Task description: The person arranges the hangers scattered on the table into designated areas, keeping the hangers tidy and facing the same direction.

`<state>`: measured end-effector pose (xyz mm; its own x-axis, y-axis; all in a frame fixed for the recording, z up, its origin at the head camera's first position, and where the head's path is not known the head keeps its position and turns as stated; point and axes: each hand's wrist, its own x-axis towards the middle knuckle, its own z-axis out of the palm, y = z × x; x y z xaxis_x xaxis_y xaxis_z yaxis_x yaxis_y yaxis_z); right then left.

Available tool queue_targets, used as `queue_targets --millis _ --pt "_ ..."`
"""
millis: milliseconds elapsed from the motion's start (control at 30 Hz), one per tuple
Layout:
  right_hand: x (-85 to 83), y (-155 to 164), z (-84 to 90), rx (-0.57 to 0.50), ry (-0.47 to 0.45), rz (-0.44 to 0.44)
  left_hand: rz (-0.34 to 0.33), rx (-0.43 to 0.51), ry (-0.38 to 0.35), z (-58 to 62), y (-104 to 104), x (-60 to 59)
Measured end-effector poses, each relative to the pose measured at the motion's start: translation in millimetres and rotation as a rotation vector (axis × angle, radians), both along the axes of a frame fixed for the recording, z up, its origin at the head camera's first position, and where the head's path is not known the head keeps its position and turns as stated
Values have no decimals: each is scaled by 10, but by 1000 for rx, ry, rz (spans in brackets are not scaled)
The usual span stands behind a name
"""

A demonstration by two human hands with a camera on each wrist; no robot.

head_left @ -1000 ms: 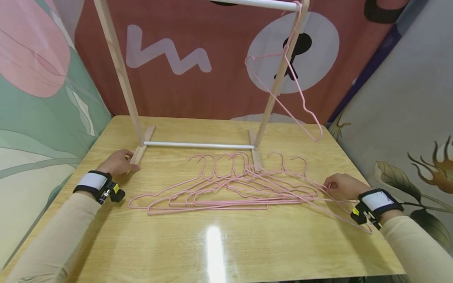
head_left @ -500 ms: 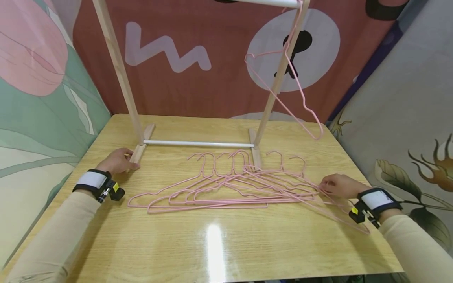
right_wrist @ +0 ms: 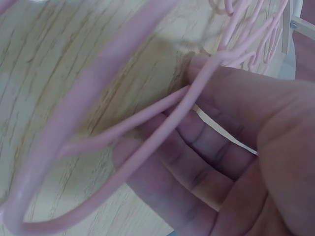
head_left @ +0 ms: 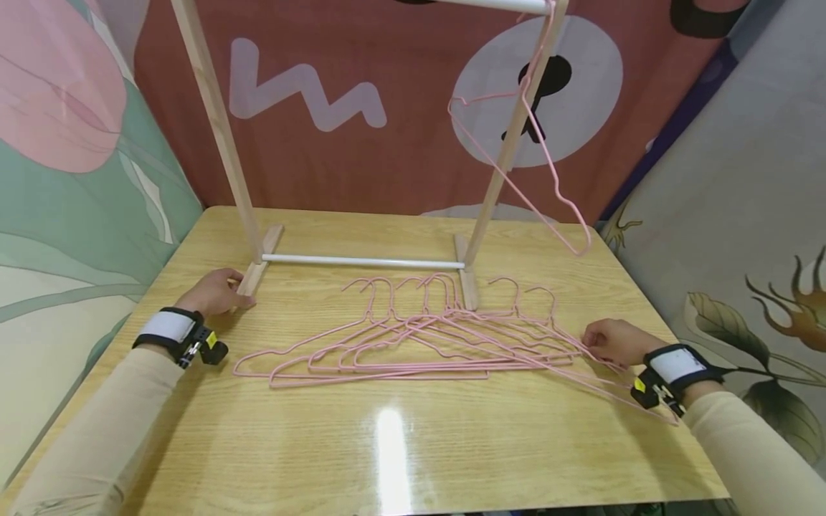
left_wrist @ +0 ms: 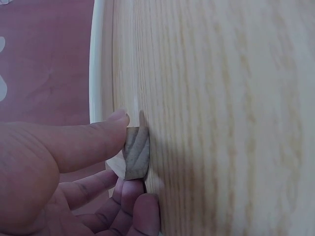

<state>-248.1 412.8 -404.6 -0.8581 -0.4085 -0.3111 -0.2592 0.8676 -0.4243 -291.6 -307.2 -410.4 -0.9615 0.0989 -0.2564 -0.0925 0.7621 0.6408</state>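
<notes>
Far L on my head feed: pink & green printed fabric [head_left: 71,86] beside the surface [head_left: 290,451]. Next my L hand [head_left: 216,292], below a beige sleeve [head_left: 97,437] & a wrist strap [head_left: 169,327]. It's nearly closed, pinching the end of the rack's L foot [head_left: 252,278]; on the L wrist cam I've thumb on one side of the wood, fingers on the other. The L upright [head_left: 216,118] rises from that foot, & a low white rod [head_left: 361,261] runs across to the R foot [head_left: 470,290]. Reddish fabric [head_left: 310,165] behind w/ a pale zigzag.

Mid surface, in front of the rod: a flat pile of pink hangers [head_left: 413,369], overlapping, hooks toward the rack; exact no. I can't tell.

Upper R: hung hanger [head_left: 556,185] at the R end of the top rod [head_left: 497,3], by the R upright [head_left: 500,158].

Farther R: my R hand [head_left: 616,340], fingers curled, thumb & fingers about the wire of the held hanger [right_wrist: 162,132]. One corner sticks out R past the wrist, near the surface's R side; its other end merges w/ the pile. Far R edge: grey fabric [head_left: 742,179] w/ leaf print.
</notes>
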Motion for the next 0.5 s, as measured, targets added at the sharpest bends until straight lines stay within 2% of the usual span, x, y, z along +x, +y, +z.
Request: queue_targets --millis 267,367,500 --pt "-12 10 30 68 106 95 2 -11 7 37 14 20" --pt "19 -1 38 56 124 102 -2 -14 13 44 19 24" --pt "62 -12 51 29 97 78 -4 -14 18 48 21 32"
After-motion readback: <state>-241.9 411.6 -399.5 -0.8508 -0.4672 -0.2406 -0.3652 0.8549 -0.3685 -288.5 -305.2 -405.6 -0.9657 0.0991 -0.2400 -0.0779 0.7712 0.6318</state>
